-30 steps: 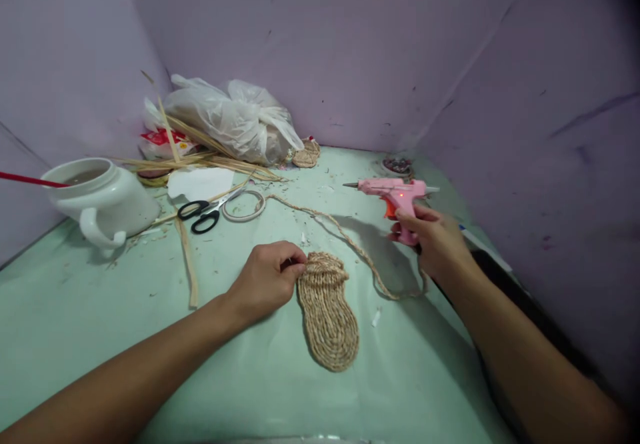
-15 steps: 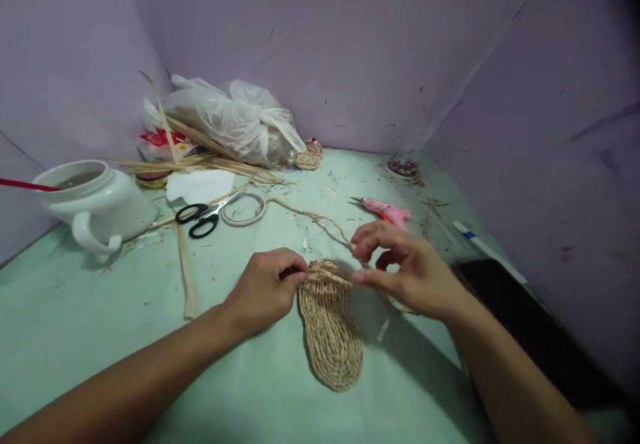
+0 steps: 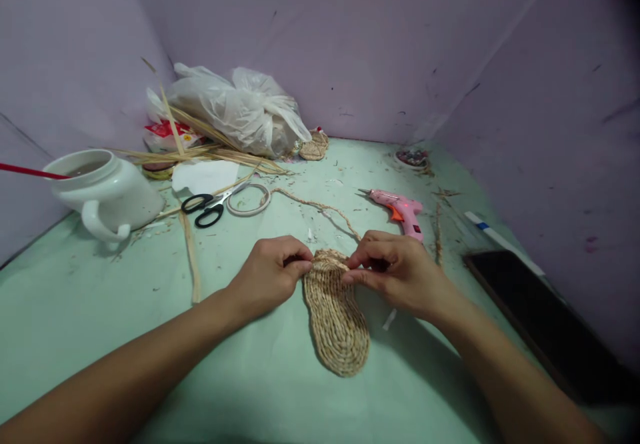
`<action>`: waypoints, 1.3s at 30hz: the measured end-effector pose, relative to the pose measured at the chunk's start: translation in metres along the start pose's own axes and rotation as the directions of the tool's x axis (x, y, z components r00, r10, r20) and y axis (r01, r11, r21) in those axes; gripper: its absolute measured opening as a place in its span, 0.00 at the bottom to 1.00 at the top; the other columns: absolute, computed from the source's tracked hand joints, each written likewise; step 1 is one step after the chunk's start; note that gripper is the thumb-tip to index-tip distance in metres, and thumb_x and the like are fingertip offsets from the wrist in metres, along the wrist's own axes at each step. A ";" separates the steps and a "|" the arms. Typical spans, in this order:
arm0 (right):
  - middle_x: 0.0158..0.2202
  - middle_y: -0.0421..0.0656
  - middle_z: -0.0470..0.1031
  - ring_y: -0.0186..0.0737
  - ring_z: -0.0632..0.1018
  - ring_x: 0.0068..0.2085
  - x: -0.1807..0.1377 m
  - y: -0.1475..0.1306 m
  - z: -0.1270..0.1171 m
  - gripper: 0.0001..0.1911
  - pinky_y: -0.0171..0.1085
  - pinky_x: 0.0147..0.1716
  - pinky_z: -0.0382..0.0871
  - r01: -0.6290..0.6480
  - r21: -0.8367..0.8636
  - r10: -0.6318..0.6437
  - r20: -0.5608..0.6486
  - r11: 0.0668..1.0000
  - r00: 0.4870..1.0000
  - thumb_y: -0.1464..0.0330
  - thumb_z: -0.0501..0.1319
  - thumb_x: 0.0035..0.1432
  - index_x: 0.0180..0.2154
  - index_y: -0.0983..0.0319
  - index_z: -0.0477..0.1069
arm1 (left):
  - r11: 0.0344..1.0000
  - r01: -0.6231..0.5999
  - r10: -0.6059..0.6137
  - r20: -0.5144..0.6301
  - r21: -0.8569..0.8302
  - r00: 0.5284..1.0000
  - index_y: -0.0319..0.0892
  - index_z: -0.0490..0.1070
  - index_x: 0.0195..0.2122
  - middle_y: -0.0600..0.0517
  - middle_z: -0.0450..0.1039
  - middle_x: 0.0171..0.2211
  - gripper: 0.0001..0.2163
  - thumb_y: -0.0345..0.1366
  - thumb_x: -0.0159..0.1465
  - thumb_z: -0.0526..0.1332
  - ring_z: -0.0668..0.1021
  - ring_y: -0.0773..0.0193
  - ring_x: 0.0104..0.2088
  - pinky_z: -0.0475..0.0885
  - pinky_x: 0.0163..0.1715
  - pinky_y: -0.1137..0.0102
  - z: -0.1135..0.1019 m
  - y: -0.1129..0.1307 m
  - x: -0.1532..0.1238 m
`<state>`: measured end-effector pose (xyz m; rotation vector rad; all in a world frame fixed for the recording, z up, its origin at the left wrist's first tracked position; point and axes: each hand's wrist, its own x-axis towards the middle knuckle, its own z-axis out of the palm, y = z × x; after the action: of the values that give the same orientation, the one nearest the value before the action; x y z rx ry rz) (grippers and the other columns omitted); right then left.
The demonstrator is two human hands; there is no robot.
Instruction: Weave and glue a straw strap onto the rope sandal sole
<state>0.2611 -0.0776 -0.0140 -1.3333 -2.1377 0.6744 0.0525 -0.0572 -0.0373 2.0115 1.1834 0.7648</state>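
Note:
A small woven straw sandal sole (image 3: 336, 317) lies flat on the pale green table (image 3: 150, 337), its toe end pointing away from me. My left hand (image 3: 270, 276) is closed, pinching the left side of the toe end. My right hand (image 3: 393, 269) is closed too, its fingertips pinching the right side of the same end. A braided straw cord (image 3: 320, 207) runs from the toe end back toward the tape roll. The pink glue gun (image 3: 399, 207) lies on the table just beyond my right hand, untouched.
Black-handled scissors (image 3: 204, 209) and a roll of tape (image 3: 249, 200) lie at centre left. A white cup (image 3: 103, 194) with a red stick stands far left. Straw stalks (image 3: 200, 156) and a plastic bag (image 3: 240, 111) fill the back corner. A dark flat slab (image 3: 543, 324) lies at right.
My right hand put the pink glue gun down on the table, came left and pinched the sandal's toe end. My left hand kept its grip there.

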 end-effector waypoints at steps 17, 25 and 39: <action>0.23 0.38 0.72 0.34 0.71 0.24 -0.004 0.008 -0.028 0.07 0.32 0.22 0.62 -0.157 -0.162 0.192 0.225 0.974 0.955 0.67 0.68 0.41 0.26 0.60 0.74 | 0.990 0.111 -0.121 0.128 0.083 0.984 0.38 0.72 0.28 0.54 0.70 0.22 0.04 0.30 0.52 0.59 0.70 0.68 0.24 0.64 0.23 0.74 -0.015 0.001 0.004; 0.22 0.40 0.77 0.35 0.74 0.23 0.000 0.005 -0.019 0.02 0.33 0.22 0.64 -0.143 -0.174 0.179 0.212 0.974 0.961 0.67 0.66 0.46 0.26 0.59 0.76 | 0.994 0.047 -0.056 0.099 0.097 0.993 0.40 0.73 0.26 0.54 0.73 0.24 0.04 0.29 0.53 0.59 0.73 0.67 0.26 0.66 0.27 0.73 -0.006 -0.002 0.003; 0.25 0.42 0.78 0.37 0.75 0.26 0.001 0.006 -0.010 0.03 0.34 0.26 0.64 -0.115 -0.187 0.144 0.147 0.976 0.979 0.68 0.64 0.48 0.26 0.60 0.77 | 0.996 0.026 -0.033 0.085 0.090 0.996 0.39 0.74 0.25 0.52 0.74 0.25 0.05 0.27 0.52 0.59 0.74 0.66 0.28 0.66 0.30 0.72 -0.005 0.000 0.004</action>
<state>0.2717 -0.0732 -0.0107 -1.5728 -2.2978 0.6749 0.0505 -0.0524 -0.0342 2.0731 1.2134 0.6139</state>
